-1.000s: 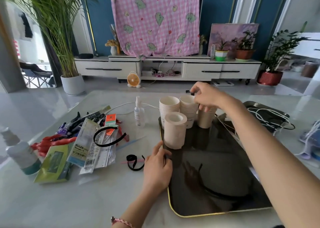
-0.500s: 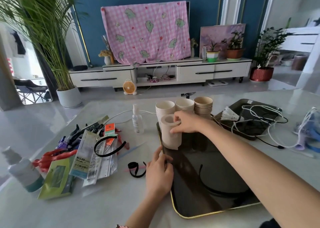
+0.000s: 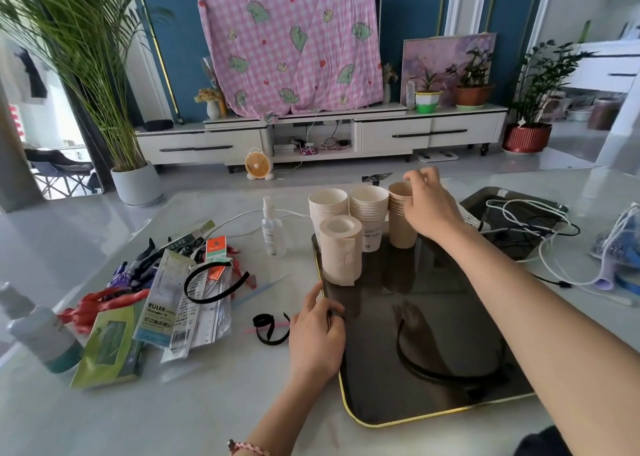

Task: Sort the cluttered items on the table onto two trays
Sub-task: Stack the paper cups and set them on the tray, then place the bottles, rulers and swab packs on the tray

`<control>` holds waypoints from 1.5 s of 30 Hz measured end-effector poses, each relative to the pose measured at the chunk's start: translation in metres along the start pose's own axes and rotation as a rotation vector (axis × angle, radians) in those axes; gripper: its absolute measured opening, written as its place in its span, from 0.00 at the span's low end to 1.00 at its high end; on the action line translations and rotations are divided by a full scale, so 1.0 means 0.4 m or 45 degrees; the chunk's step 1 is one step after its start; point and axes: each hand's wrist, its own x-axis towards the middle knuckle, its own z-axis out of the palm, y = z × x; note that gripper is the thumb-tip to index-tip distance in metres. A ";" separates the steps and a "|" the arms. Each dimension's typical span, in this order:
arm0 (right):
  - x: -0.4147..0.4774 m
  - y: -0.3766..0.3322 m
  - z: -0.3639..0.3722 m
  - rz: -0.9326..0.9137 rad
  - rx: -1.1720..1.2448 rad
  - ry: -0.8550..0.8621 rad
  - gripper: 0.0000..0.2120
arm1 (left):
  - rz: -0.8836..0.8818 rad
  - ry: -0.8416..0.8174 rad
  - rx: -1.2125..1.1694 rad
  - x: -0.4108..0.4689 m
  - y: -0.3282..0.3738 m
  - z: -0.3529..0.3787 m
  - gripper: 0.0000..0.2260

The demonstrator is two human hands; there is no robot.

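Closest to us, our left hand (image 3: 317, 338) is curled over the left rim of the big glossy black tray with the yellow edge (image 3: 398, 422). It's in the same spot as a second ago, so it's just steadying the tray. A thin black plastic headband (image 3: 433, 369) already lies on the tray. Off to the left, the loose pile hasn't budged. The clear-packed ruler (image 3: 162, 300), a second black headband (image 3: 214, 282), a black hair tie (image 3: 266, 329) and the small clear spray bottle (image 3: 273, 230) all sit on the bare table, so most of the sorting is still ahead.

The change is further back. Half a second ago our right hand (image 3: 429, 210) was on the beige paper roll (image 3: 341, 248). Now it's let go, and the roll stands upright on its own at the tray's far-left corner. The hand has jumped right, and its fingers are wrapped round the top of the brown paper cup stack (image 3: 400, 227), just beside the white paper cup stacks (image 3: 369, 213). We'd guess we're straightening up the cup row. Past that sits the smaller dark tray (image 3: 502, 189), with neither hand on it.
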 end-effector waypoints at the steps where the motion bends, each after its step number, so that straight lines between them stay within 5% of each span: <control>1: -0.006 -0.005 0.002 -0.061 0.016 0.135 0.15 | -0.003 0.001 -0.002 0.001 0.000 0.000 0.09; 3: -0.012 -0.038 0.000 -0.127 0.155 0.249 0.06 | -0.004 0.011 -0.011 0.001 0.000 -0.001 0.09; 4: -0.015 -0.061 0.000 -0.077 0.267 0.119 0.05 | 0.000 0.023 -0.018 0.001 0.001 -0.002 0.09; 7: -0.066 -0.123 0.024 0.317 0.493 -0.840 0.12 | 0.021 0.071 -0.051 0.000 0.006 -0.002 0.10; 9: -0.106 -0.138 0.054 0.443 0.570 -1.166 0.18 | 0.018 0.081 -0.048 -0.001 0.007 -0.003 0.10; 14: -0.126 -0.152 0.130 0.571 0.944 -0.907 0.18 | 0.016 0.061 -0.042 -0.005 0.008 -0.004 0.09; 21: -0.150 -0.181 0.143 0.604 1.067 -0.881 0.19 | 0.019 0.056 -0.024 -0.003 0.002 -0.003 0.08; 26: -0.161 -0.165 0.081 0.209 0.348 -0.923 0.11 | 0.135 0.259 -0.122 -0.021 0.022 -0.004 0.08; 29: -0.204 -0.168 0.048 -0.034 0.278 -0.962 0.04 | 0.267 0.431 -0.144 -0.042 0.025 -0.007 0.14; 35: -0.248 -0.196 0.046 -0.260 0.308 -0.728 0.07 | 0.317 0.483 -0.382 -0.098 -0.037 -0.069 0.14; 40: -0.250 -0.268 0.091 -0.406 0.321 -0.590 0.11 | 0.173 0.539 -0.494 -0.123 -0.098 -0.147 0.17; 45: -0.259 -0.333 0.136 -0.644 0.174 -0.713 0.23 | -0.203 0.682 -0.863 -0.107 -0.138 -0.173 0.18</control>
